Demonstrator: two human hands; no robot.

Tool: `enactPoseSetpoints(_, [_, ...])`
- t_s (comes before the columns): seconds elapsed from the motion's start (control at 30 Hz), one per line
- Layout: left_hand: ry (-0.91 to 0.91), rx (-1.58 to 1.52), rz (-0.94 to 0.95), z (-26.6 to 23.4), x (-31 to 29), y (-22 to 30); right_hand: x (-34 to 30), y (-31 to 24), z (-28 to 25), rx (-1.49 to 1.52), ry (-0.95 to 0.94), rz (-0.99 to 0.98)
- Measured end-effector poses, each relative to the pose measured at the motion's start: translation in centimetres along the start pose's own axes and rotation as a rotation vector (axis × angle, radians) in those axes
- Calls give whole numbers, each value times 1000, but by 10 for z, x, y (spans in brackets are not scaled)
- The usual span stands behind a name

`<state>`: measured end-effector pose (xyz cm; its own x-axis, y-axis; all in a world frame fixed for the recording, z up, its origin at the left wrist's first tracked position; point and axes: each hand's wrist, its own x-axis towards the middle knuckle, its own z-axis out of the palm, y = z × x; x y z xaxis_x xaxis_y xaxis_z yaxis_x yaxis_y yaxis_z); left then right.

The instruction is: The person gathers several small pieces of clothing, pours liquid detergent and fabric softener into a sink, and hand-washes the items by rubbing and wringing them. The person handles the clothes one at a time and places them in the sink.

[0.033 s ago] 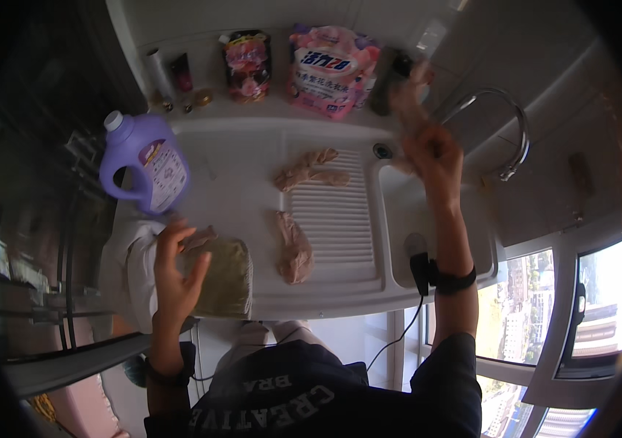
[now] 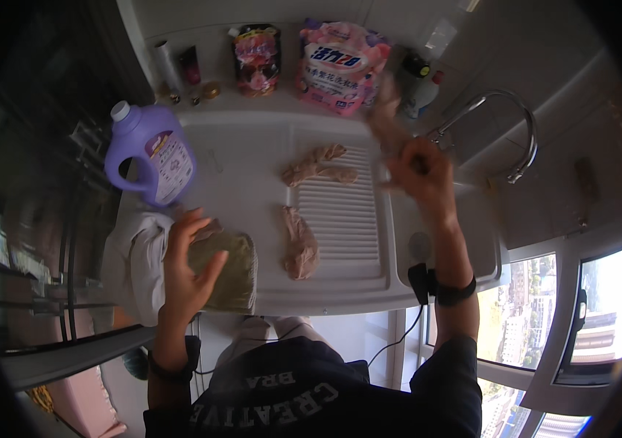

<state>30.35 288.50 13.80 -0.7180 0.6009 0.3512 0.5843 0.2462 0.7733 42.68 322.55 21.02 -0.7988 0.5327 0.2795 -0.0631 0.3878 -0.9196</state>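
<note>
Left hand open, fingers spread, resting flat on olive folded cloth at counter's left edge; right hand raised near faucet, blurred, grip cannot be told; two twisted pinkish cloths on ribbed washboard; risk: olive cloth, overhanging edge, may slide off if nudged.
</note>
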Motion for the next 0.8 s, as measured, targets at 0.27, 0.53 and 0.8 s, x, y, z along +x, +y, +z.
enactPoseSetpoints(0.27, [-728,-524,-430,8,-2,27,-80,-24,105,395,-691,212])
enactPoseSetpoints(0.53, [-196,-622,-581,-32,-19,-19,-82,49,103,196,-614,306])
enactPoseSetpoints(0.8, [305,197,-320,-96,16,-72,-71,119,100,-266,-449,105])
